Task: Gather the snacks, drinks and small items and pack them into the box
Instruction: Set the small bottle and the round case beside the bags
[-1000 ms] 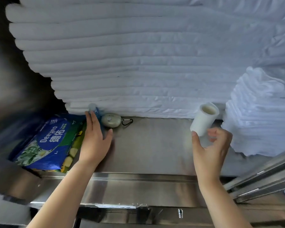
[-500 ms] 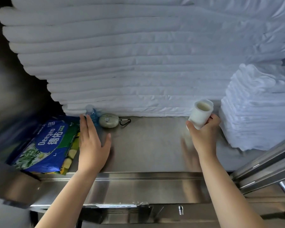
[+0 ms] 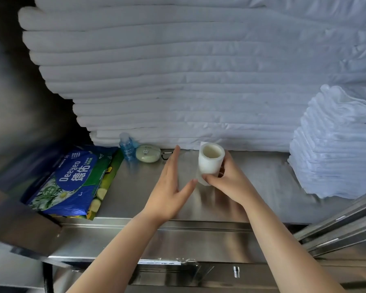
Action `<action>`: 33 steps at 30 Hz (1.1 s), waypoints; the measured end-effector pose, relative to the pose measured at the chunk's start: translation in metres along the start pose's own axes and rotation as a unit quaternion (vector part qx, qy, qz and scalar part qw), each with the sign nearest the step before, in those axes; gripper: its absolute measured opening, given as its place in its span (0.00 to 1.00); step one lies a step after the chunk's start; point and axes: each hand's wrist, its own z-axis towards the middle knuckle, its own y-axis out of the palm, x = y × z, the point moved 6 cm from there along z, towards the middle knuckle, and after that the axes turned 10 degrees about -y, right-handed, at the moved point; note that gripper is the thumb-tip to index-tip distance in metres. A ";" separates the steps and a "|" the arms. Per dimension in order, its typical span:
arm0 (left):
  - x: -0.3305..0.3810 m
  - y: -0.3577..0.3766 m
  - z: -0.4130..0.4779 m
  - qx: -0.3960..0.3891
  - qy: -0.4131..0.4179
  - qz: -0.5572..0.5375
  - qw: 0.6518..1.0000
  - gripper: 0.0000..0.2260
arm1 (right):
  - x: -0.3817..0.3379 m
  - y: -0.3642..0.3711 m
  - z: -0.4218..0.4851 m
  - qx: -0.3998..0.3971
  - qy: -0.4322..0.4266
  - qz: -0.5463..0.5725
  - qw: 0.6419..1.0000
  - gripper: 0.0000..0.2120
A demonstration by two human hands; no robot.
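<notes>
Head-worn view, looking forward and down, close over steel counter (image 3: 262, 187)

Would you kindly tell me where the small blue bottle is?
In the head view the small blue bottle stands left of centre on the steel shelf, against the stacked linen, between the blue Deeyeo pack and the green oval case.

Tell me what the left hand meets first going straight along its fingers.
Likely the foot of the white linen stack; the left hand points just right of the carabiner, though depth is unclear.
</notes>
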 end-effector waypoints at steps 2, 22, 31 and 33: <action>-0.002 0.003 0.007 -0.008 -0.024 -0.011 1.000 0.37 | -0.002 0.004 0.002 -0.031 -0.006 0.006 0.999 0.29; 0.010 0.010 0.023 0.091 -0.039 -0.016 0.995 0.20 | -0.005 0.008 -0.002 0.041 -0.071 -0.059 0.995 0.24; -0.003 0.013 0.011 0.065 -0.042 0.088 0.993 0.32 | -0.009 0.028 0.024 0.081 -0.090 -0.117 0.986 0.16; -0.008 0.011 0.008 0.053 -0.042 0.112 0.991 0.34 | -0.012 0.035 0.033 0.067 -0.103 -0.127 0.984 0.15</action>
